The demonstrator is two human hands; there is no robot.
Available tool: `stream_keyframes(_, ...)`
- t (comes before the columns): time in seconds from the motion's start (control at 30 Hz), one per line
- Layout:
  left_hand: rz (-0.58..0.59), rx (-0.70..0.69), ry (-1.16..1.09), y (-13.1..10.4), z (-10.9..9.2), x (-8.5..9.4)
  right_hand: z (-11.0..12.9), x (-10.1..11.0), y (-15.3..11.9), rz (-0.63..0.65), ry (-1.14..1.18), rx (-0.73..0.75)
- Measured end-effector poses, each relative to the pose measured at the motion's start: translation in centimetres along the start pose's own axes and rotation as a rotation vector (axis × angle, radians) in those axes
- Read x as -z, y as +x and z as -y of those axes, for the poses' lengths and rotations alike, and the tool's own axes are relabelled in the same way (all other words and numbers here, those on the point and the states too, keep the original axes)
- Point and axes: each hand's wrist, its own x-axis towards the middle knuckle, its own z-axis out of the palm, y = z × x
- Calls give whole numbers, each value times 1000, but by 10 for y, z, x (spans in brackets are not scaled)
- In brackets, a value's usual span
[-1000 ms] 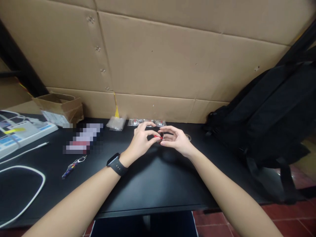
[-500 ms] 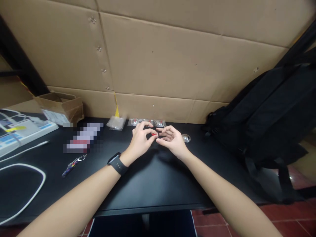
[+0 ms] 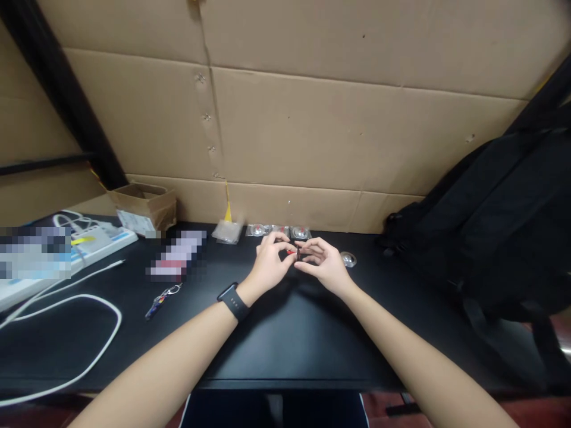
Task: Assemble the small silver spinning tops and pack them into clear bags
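My left hand [image 3: 271, 264], with a black watch on its wrist, pinches a small thin dark disc-like piece [image 3: 298, 254] with a red part [image 3: 289, 252] on its left side. The thumb and fingers of my right hand [image 3: 328, 266] close on the same piece from the right. Its exact kind is too small to make out. Just right of my right hand, a shiny round metal disc [image 3: 348, 259] lies on the black table [image 3: 285, 351]. Behind my hands are clear packets [image 3: 257, 230] holding round silvery pieces with red centres.
A stack of clear bags [image 3: 228, 232] and an open cardboard box [image 3: 145, 208] stand at the back left. Nearer are a keychain [image 3: 161, 302], a white cable [image 3: 118, 321] and a power strip [image 3: 127, 238]. A black backpack [image 3: 491, 238] fills the right side. Cardboard [image 3: 312, 131] walls the back.
The view has turned a little left and up, so everything sits further right and lower. Both hands stay together on the small piece, with slight finger movement.
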Motion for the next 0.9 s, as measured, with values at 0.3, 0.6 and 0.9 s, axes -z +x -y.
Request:
stream_keyframes(0.3, 131, 257, -481, 1, 9, -11, 1, -1, -2, -21, -156, 131)
stream_keyframes(0.6, 87, 46, -218, 5, 14, -1, 0, -2, -4, -53, -186, 88)
stream_keyframes(0.9, 69, -48, -169, 7, 5, 8, 6, -11, -4, -106, 157, -100)
